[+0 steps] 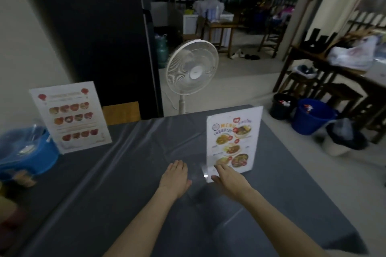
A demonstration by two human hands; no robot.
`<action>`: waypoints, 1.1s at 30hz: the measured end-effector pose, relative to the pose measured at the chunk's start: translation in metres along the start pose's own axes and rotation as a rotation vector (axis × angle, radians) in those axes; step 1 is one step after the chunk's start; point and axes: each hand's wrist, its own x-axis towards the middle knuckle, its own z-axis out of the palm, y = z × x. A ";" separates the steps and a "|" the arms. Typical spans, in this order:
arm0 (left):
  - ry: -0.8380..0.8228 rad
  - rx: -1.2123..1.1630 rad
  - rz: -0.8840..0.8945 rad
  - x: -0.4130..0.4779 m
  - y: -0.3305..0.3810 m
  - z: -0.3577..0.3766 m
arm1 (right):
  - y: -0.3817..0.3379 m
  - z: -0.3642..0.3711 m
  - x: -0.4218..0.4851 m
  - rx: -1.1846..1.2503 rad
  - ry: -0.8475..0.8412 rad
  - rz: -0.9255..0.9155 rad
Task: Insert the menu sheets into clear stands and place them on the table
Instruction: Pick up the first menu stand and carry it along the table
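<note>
While the light is dim, the nearer menu stand (234, 142) reads plainly enough: it is upright on the grey table (129, 173) toward the right side, its clear foot on the cloth and a printed sheet of dishes filling it from top to bottom. The right hand (228, 179) lies at the stand's foot, fingers spread and loose, the fingertips touching or just short of the clear base; it grips nothing that I can make out. The left hand (177, 177) is just beside it to the left, palm down, fingers extended and together, flat on or just over the cloth, also holding nothing. Between the two hands there is a faint glassy shine on the cloth, which may be part of the clear base or only a reflection; I cannot tell which.

Farther off, at the back left of the table, a second menu stand (70, 117) leans back slightly with its own sheet inside, well apart from the first. Just beside it, at the left edge, sits a blue tub (27, 152) with something clear in it, too blurred to name. Behind the table stands a white fan (192, 71), and on the floor to the right a blue bucket (313, 117).

As a judgement, two stands are filled and set out, and the hands look to be settling the nearer one. No loose sheets or empty stands show on the table, so little seems left.
</note>
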 end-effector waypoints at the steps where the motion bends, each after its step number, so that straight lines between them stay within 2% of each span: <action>1: 0.004 -0.002 0.010 0.002 0.005 -0.001 | 0.005 -0.005 -0.005 0.018 0.006 0.020; 10: 0.044 -0.063 0.015 0.018 0.047 -0.013 | 0.065 -0.032 -0.022 0.075 0.068 0.096; 17: 0.044 -0.254 -0.186 0.033 0.066 -0.015 | 0.122 -0.054 -0.014 0.335 0.010 0.160; 23: 0.088 -0.657 -0.379 0.040 0.082 -0.018 | 0.160 -0.071 0.018 0.577 0.128 0.262; 29: 0.374 -1.244 -0.503 0.046 0.094 -0.027 | 0.172 -0.084 0.040 0.916 0.203 0.211; 33: 0.501 -1.450 -0.529 0.051 0.099 -0.033 | 0.171 -0.086 0.054 1.159 0.219 0.200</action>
